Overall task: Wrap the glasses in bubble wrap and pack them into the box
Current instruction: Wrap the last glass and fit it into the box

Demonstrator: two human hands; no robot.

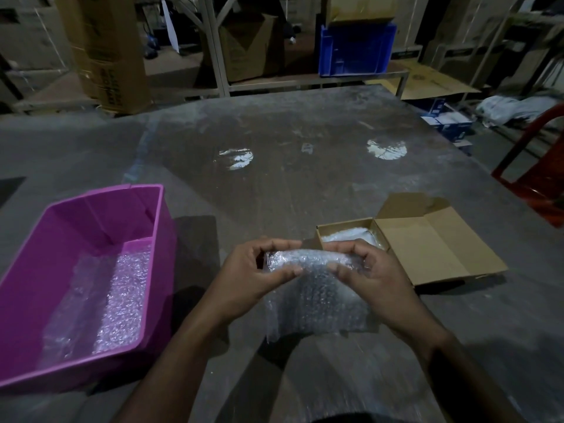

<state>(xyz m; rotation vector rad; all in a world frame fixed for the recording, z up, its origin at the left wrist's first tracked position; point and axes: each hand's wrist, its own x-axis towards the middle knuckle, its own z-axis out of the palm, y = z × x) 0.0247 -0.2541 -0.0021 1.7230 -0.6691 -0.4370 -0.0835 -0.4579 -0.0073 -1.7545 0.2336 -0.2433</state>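
A sheet of bubble wrap [314,294] is held above the table between both hands, its top rolled into a thick tube and the rest hanging down. My left hand [256,270] grips the roll's left end, thumb on the front. My right hand [369,270] grips the right end the same way. Whatever lies inside the roll is hidden by the wrap. An open cardboard box [427,245] lies just beyond my right hand, with a pale wrapped bundle [351,235] in its left compartment.
A pink plastic tub [100,227] stands at the left with bubble wrap sheets [122,297] in its bottom. The grey table [290,141] stretches ahead. A red chair [537,175] stands at the right edge. Shelves, cartons and a blue crate [355,50] line the back.
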